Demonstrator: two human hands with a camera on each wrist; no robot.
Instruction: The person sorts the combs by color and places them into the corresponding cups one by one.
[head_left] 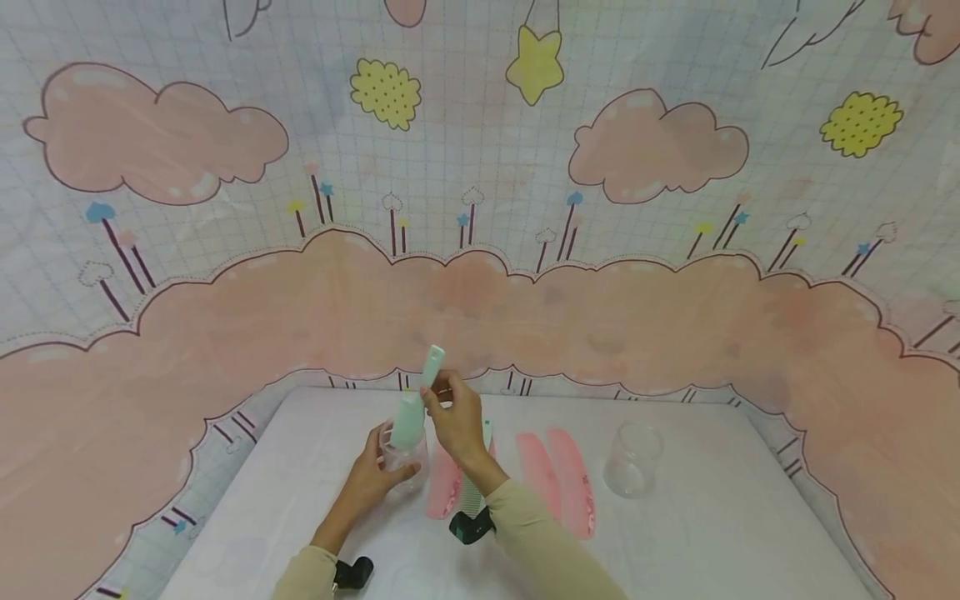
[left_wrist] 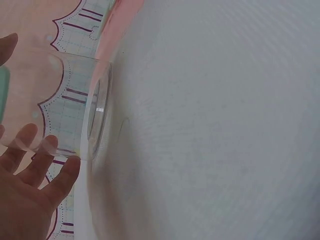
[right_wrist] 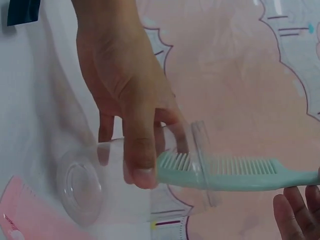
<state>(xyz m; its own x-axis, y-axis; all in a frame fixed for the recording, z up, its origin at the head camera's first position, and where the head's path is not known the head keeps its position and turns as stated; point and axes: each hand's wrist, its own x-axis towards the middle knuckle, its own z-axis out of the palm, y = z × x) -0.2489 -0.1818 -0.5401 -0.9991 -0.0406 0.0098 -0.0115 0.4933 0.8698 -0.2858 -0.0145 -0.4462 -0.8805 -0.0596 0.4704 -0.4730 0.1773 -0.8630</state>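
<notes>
My left hand (head_left: 367, 482) grips a clear plastic cup (right_wrist: 115, 200), thumb on one side and fingers on the other. A mint-green comb (right_wrist: 235, 181) reaches through the cup's mouth, its toothed end partly inside and its handle sticking out. Above the cup, my right hand (head_left: 459, 423) pinches the comb by its handle. At the right edge of the right wrist view, only the fingertips (right_wrist: 295, 210) of that hand show under the handle. In the left wrist view, the cup (left_wrist: 75, 105) lies sideways across the picture, with left fingers (left_wrist: 62, 182) along its wall.
Beneath my right arm lie a pink comb (head_left: 444, 485) and another green comb (head_left: 471, 498), partly covered. Two more pink combs, a left one (head_left: 537, 473) and a right one (head_left: 572, 482), lie further right. A second clear cup (head_left: 632, 467) stands on the white table (head_left: 727, 517).
</notes>
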